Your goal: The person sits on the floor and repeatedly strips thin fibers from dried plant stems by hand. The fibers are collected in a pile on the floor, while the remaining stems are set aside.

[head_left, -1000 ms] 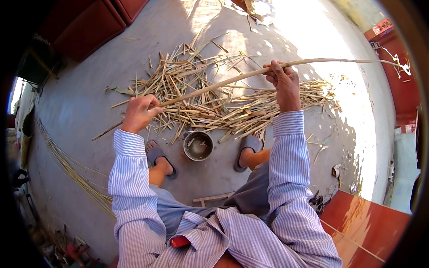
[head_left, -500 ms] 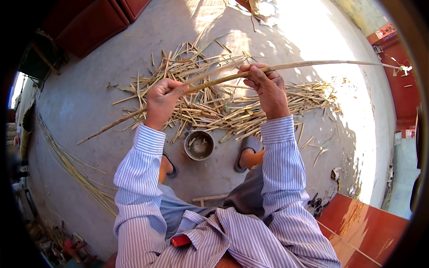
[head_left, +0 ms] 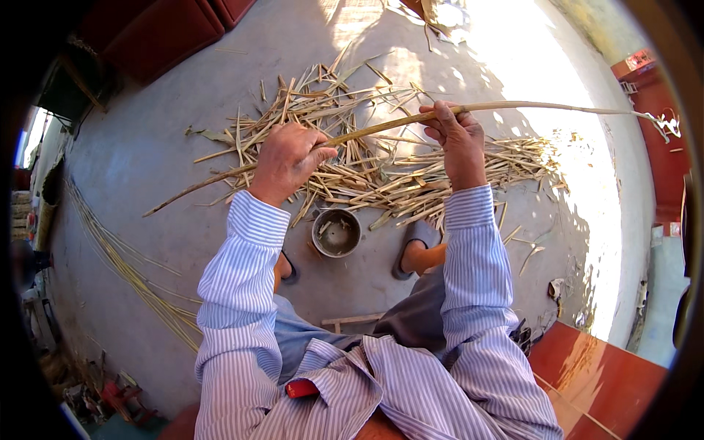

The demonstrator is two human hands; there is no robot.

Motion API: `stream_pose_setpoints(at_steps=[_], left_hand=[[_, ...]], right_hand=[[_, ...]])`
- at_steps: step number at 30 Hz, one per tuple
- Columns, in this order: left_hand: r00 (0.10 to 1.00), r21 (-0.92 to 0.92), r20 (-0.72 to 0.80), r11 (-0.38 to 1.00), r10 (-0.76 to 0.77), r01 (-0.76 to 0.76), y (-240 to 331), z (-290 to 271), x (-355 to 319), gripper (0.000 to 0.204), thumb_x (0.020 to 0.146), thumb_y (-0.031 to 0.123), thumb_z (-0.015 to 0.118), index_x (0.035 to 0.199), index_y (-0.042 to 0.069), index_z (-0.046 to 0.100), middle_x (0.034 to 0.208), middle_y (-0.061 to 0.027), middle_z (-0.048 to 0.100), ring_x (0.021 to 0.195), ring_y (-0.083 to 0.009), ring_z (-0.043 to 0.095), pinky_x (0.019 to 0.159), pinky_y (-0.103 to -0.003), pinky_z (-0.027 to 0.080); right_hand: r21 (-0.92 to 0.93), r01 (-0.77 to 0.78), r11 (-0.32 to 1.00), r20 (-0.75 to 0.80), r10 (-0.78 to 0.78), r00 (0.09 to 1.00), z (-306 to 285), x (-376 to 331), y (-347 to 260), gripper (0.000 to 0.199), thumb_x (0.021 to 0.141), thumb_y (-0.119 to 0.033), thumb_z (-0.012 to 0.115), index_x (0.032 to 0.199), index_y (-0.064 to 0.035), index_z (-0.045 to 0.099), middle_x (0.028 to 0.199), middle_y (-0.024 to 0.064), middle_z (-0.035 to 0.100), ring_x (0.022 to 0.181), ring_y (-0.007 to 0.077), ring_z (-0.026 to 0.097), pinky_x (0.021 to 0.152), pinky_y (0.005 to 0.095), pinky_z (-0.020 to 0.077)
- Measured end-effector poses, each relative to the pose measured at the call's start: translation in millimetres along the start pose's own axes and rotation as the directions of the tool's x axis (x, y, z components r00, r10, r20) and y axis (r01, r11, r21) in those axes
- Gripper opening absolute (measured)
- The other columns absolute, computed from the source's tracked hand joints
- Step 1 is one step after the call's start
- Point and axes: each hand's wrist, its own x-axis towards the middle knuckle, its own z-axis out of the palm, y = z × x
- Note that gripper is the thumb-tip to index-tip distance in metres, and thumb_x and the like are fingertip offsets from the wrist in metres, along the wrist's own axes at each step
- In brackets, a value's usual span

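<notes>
A long dry plant stalk [head_left: 535,105] runs across the view, thin and brown at its left end, paler toward the right, where whitish fibres fray at its tip. My left hand [head_left: 292,158] is closed round the stalk left of the middle, back of the hand upward. Further right, my right hand [head_left: 456,139] pinches the stalk between thumb and fingers. Below my hands lies a heap of cut stalk pieces and dry husks [head_left: 381,187]. Between my feet and the heap stands a round metal bowl [head_left: 336,233] with liquid and small scraps inside.
Long thin stalks [head_left: 136,275] lie on the floor at the left. A dark red sofa [head_left: 158,40] stands at the far left. At the lower right is a shiny red-brown surface [head_left: 601,374]. A small wooden stool edge [head_left: 352,320] shows between my legs.
My left hand has slid right along the stalk and turned more back upward. My right hand has shifted slightly right with the stalk. A strip blurred beside the stalk earlier is gone from there.
</notes>
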Motion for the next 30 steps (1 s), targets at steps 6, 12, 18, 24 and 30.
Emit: stream_pose_setpoints(at_steps=[6, 12, 18, 24, 30], left_hand=[[0.945, 0.275, 0.203, 0.941, -0.256, 0.196, -59, -32, -29, 0.021, 0.075, 0.028, 0.074, 0.081, 0.009, 0.066, 0.072, -0.0063, 0.063, 0.076, -0.0259, 0.059, 0.073, -0.039, 0.038], [0.990, -0.020, -0.142, 1.000, 0.017, -0.020, 8, -6, 10, 0.028, 0.072, 0.026, 0.078, 0.090, 0.008, 0.065, 0.076, -0.0052, 0.063, 0.080, -0.0242, 0.060, 0.076, -0.038, 0.040], [0.983, -0.175, -0.157, 0.982, -0.093, 0.065, 9, -14, 16, 0.024, 0.075, 0.023, 0.077, 0.085, 0.006, 0.065, 0.075, -0.0070, 0.063, 0.074, -0.0249, 0.059, 0.070, -0.037, 0.043], [0.991, -0.079, -0.130, 0.997, -0.023, 0.013, -14, -22, 0, 0.027, 0.073, 0.023, 0.079, 0.089, 0.005, 0.067, 0.077, -0.0068, 0.064, 0.074, -0.0253, 0.059, 0.068, -0.037, 0.044], [0.963, -0.349, -0.104, 0.916, -0.250, 0.200, -9, -4, -4, 0.025, 0.072, 0.019, 0.082, 0.087, 0.003, 0.071, 0.077, -0.0076, 0.066, 0.070, -0.0194, 0.061, 0.064, -0.032, 0.048]], right_hand=[[0.074, 0.025, 0.997, -0.087, -0.018, 0.996, -32, 22, -8, 0.025, 0.093, -0.023, 0.065, 0.105, -0.0009, 0.061, 0.094, 0.0122, 0.071, 0.084, 0.0161, 0.070, 0.062, 0.0184, 0.0554], [-0.014, -0.047, 0.999, -0.030, 0.047, 0.998, 19, -3, 4, 0.032, 0.089, -0.033, 0.070, 0.097, -0.0020, 0.065, 0.087, 0.0109, 0.071, 0.079, 0.0157, 0.070, 0.060, 0.0190, 0.0535], [0.155, 0.015, 0.988, 0.025, -0.020, 0.999, 16, -4, 0, 0.024, 0.094, -0.026, 0.063, 0.097, -0.0023, 0.065, 0.094, 0.0125, 0.071, 0.083, 0.0161, 0.070, 0.067, 0.0214, 0.0562], [0.105, -0.046, 0.993, 0.042, 0.042, 0.998, 6, -2, -5, 0.026, 0.095, -0.026, 0.062, 0.102, -0.0012, 0.063, 0.096, 0.0118, 0.071, 0.085, 0.0175, 0.070, 0.068, 0.0216, 0.0554], [0.054, -0.037, 0.998, -0.040, 0.039, 0.998, 14, -3, -3, 0.031, 0.093, -0.030, 0.065, 0.100, 0.0008, 0.062, 0.091, 0.0136, 0.071, 0.081, 0.0184, 0.071, 0.064, 0.0219, 0.0545]])
